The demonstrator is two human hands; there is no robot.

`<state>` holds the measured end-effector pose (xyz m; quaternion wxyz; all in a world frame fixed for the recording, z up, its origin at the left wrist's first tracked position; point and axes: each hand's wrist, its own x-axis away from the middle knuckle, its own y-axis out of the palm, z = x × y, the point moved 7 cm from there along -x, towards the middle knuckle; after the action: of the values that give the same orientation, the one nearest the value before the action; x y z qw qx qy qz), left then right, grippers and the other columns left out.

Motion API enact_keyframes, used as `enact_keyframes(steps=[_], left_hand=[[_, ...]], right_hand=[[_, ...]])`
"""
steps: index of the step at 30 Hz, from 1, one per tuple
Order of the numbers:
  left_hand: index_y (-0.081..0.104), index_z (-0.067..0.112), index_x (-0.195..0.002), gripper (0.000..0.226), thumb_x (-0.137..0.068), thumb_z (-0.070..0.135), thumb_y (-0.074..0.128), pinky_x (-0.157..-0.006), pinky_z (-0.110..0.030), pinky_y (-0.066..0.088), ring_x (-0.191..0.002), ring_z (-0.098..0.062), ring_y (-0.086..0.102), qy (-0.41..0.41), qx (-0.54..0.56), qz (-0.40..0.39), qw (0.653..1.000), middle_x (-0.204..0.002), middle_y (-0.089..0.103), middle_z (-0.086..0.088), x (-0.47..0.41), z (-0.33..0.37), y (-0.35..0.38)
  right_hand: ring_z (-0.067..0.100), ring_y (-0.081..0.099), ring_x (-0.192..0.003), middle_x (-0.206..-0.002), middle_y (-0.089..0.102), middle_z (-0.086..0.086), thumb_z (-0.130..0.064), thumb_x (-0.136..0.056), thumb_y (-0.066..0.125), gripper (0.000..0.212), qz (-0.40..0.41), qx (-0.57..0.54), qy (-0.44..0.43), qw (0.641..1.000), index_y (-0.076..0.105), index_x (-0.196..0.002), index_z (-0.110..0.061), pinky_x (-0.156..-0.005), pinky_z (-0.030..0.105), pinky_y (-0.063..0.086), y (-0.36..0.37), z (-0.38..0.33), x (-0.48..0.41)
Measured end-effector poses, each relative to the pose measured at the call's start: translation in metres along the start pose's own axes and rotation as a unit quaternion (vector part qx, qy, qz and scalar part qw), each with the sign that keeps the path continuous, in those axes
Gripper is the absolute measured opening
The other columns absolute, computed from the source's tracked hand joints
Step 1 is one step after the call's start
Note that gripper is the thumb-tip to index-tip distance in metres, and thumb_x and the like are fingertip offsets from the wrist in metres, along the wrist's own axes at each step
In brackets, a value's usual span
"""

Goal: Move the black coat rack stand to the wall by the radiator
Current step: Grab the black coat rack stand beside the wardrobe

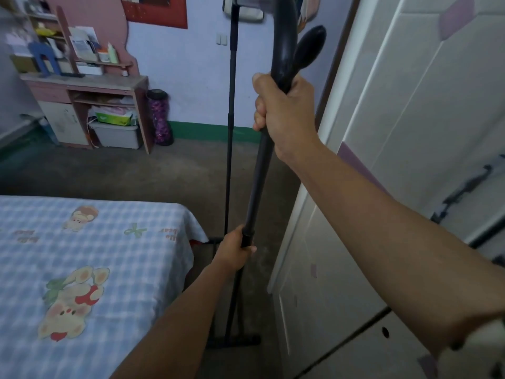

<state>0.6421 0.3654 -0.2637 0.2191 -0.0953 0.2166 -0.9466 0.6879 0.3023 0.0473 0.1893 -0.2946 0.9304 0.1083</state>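
Note:
The black coat rack stand (258, 176) stands upright right in front of me, between the bed and the wardrobe. Its near pole curves over at the top and has an oval knob beside it. My right hand (284, 113) is shut around that pole high up, just below the curve. My left hand (235, 251) grips the same pole lower down, at a joint. A second thin pole (231, 110) of the rack rises farther back. The rack's foot bar (235, 341) rests on the floor below my left arm. No radiator is in view.
A bed with a blue checked cartoon sheet (90, 269) fills the lower left. White wardrobe doors (396, 187) stand close on the right. A pink desk with shelves (87, 86) and a purple roll (159, 116) stand by the far lilac wall. Bare concrete floor (136, 170) lies between.

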Motion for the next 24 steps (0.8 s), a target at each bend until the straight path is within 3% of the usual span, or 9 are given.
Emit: enact_keyframes(steps=[17,24], left_hand=[[0.05,0.025,-0.089,0.024,-0.076,0.011,0.065,-0.076,-0.029,0.044,-0.085,-0.018,0.06,0.004,-0.005,0.026,1.0,-0.084,0.059,0.005,-0.174,-0.017,-0.054],[0.053,0.018,-0.101,0.027,-0.079,0.009,0.065,-0.089,-0.04,0.049,-0.099,-0.025,0.061,-0.017,-0.002,0.037,0.999,-0.098,0.064,-0.006,-0.249,-0.021,-0.074]], right_hand=[[0.015,0.039,-0.043,-0.053,0.04,0.006,-0.005,-0.092,0.057,0.011,-0.026,0.002,0.007,1.0,0.049,-0.084,-0.006,-0.045,0.029,0.042,0.031,0.074,-0.161],[0.013,0.04,-0.043,-0.053,0.041,0.004,-0.007,-0.091,0.057,0.007,-0.028,0.005,0.02,0.999,0.051,-0.088,-0.006,-0.045,0.028,0.043,0.034,0.112,-0.234]])
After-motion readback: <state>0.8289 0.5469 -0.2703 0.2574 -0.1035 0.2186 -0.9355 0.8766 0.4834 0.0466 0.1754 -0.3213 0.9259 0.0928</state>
